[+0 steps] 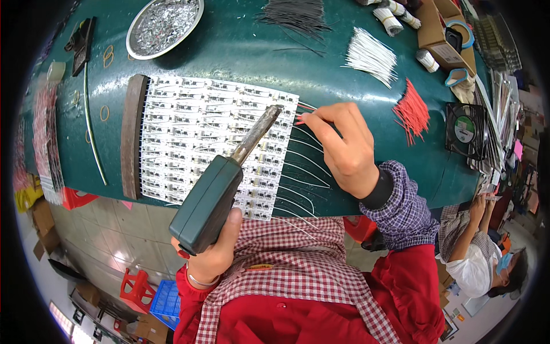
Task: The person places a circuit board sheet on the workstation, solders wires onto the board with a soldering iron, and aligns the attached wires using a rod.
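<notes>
My left hand [216, 252] is wrapped round the handle of a green soldering gun [207, 200]. The gun's metal tip [274, 110] points away from me, over the right-hand columns of a white circuit board panel [220, 137]. Rows of small components and short wires cover the panel. At its upper right edge, my right hand [346, 143] pinches a thin red wire [299, 119] between thumb and finger. Below that hand, several white wires [309, 163] and some dark ones stick out from the panel's right edge. Whether the tip touches the board I cannot tell.
A dark wooden bar [133, 137] lies along the panel's left side. Beyond are a bowl [133, 47] of shiny scraps and piles of black wires [295, 17], white wires [371, 56] and red wires [412, 112]. A fan [464, 131] stands right; another person [472, 264] works nearby.
</notes>
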Tool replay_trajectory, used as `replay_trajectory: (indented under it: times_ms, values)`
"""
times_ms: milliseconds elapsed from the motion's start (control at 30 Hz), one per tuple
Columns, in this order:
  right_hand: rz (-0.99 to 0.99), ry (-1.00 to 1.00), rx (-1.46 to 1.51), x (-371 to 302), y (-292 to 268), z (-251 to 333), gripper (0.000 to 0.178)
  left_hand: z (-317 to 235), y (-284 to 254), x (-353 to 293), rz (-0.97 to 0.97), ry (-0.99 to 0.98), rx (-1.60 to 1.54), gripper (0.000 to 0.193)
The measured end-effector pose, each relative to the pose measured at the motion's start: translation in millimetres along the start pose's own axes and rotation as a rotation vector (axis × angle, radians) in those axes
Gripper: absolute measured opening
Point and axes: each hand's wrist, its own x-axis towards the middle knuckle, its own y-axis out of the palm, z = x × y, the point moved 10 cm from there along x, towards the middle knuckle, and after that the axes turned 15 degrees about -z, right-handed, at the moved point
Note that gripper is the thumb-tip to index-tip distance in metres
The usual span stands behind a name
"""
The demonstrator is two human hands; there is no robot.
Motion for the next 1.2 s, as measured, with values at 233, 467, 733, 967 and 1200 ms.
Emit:
replay_trajectory:
  times_ms: [233, 467, 733, 967, 1200]
  values:
    - [0.039, 0.025, 0.046, -7.0, 8.1, -3.0, 0.026, 3.3, 0.3, 5.5, -0.072, -0.117, -0.01, 0.023]
    - [0.061, 0.041, 0.036, -8.2, 9.4, -3.5, 0.027, -8.0, 8.0, 10.0, -0.033, -0.022, -0.01, 0.021]
    - [0.068, 0.034, 0.033, -7.9, 9.4, -2.9, 0.028, -12.6, 12.0, 12.8, 0.01, 0.014, 0.034, 0.021]
    - [0.06, 0.039, 0.021, -8.5, 10.1, -2.7, 0.027, 7.7, -3.3, -3.9, -0.067, -0.162, -0.007, 0.023]
    - [0.055, 0.061, -0.005, -10.8, 11.3, -2.8, 0.026, 8.1, -6.5, -6.5, -0.074, -0.157, 0.019, 0.027]
